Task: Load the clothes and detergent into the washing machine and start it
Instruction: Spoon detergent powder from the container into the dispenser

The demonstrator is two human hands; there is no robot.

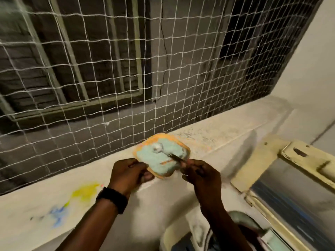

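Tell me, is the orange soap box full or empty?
Full. The orange box, held by the left hand, shows pale blue-green powder up to its rim, with a spoon lying in it.

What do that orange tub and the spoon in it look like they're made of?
The tub looks like thin, matte orange plastic, judging by its soft rounded rim, though blur leaves this open. The spoon has a pale, shiny bowl, likely metal or glossy plastic, and a dark handle.

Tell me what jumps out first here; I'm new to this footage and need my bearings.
At centre, the left hand holds an orange container of pale blue detergent powder over the ledge, while the right hand holds a spoon over the powder. A white net fills the upper frame. The open washing machine with clothes sits at bottom right.
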